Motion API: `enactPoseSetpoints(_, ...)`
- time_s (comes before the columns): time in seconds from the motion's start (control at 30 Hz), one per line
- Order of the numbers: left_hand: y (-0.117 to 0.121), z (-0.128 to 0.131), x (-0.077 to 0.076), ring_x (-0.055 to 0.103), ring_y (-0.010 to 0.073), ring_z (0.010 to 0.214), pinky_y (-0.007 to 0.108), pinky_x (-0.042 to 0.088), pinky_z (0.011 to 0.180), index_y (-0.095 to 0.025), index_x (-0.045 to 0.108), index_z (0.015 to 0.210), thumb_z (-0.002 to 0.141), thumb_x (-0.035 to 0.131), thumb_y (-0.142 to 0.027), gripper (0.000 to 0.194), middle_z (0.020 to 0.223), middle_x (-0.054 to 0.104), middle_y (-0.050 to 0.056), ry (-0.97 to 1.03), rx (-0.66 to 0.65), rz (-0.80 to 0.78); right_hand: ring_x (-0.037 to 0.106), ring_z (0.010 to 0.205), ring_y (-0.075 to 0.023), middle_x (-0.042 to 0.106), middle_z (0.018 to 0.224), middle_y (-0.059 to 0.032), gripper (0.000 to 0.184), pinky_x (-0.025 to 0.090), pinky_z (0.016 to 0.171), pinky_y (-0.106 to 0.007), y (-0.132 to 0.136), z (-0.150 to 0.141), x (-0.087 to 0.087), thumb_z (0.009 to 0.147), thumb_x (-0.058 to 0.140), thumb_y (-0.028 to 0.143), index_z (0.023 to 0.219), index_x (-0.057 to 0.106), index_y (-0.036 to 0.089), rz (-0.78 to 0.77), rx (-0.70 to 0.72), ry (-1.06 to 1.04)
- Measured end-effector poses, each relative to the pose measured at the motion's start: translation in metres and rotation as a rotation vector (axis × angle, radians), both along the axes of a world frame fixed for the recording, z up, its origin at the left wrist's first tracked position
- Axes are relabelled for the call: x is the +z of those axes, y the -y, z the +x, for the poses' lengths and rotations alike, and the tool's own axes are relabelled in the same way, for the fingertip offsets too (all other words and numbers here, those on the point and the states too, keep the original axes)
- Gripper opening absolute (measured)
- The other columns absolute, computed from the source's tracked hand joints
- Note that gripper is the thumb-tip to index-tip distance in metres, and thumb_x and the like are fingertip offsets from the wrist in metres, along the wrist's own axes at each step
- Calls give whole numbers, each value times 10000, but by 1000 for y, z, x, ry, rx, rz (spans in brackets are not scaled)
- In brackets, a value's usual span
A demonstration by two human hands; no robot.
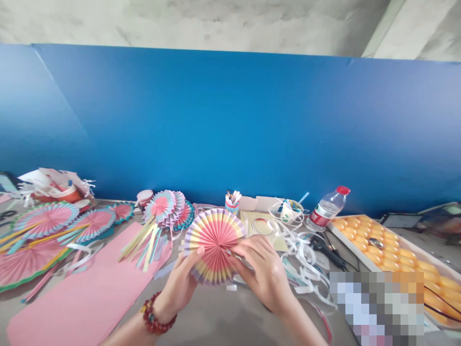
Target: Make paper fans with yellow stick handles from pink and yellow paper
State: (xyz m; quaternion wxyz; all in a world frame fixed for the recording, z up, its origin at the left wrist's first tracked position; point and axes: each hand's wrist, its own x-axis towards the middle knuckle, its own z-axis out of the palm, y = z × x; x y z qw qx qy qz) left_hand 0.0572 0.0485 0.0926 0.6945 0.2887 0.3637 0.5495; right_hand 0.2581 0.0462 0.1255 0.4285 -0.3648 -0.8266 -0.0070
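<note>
A paper fan, pleated in pink, yellow and lilac, faces the wearer between both hands, above a grey table. The left hand holds it at the lower left edge, thumb laid over the pleats, its other fingers mostly hidden. The right hand brings thumb and fingers narrowly together over the fan's right half, the tips near its centre; whether they pinch the paper cannot be told. A red beaded bracelet circles the left wrist.

To the left, a long pink sheet lies on the table beside pleated rosettes trailing ribbons. Behind the fan stands a pen cup, near the foot of a blue partition. At right, curled white strips spread in front of a red-capped bottle, which leans right in view. Farther right, a pale-edged tray carries rows of glossy orange domes.
</note>
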Motion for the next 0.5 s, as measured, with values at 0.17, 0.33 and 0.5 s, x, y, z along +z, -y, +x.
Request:
enactPoseSetpoints(0.17, -15, -16, 3, 665, 324, 1093, 365, 558, 874, -165, 750, 874, 688, 822, -324, 254, 1039, 752, 100, 28, 66, 34, 645, 964, -240, 678, 1016, -91, 203, 529, 817, -375, -1, 11, 4, 935, 559, 233, 1128, 622, 223, -44, -44, -54)
enactPoseSetpoints(0.33, -30, -32, 7, 673, 338, 1077, 380, 558, 869, -163, 747, 909, 699, 805, -310, 263, 991, 759, 120, 5, 71, 39, 693, 918, -226, 689, 1091, -102, 337, 574, 720, -327, -10, 22, -7, 967, 534, 360, 1281, 556, 240, -352, -85, -177)
enactPoseSetpoints(0.5, -35, -39, 11, 706, 345, 995, 382, 574, 806, -159, 744, 858, 635, 812, -176, 234, 939, 769, 107, -60, 54, -6, 699, 868, -202, 708, 1058, -99, 503, 569, 771, -360, -21, 15, -24, 938, 565, 509, 1350, 496, 229, -903, 278, -556)
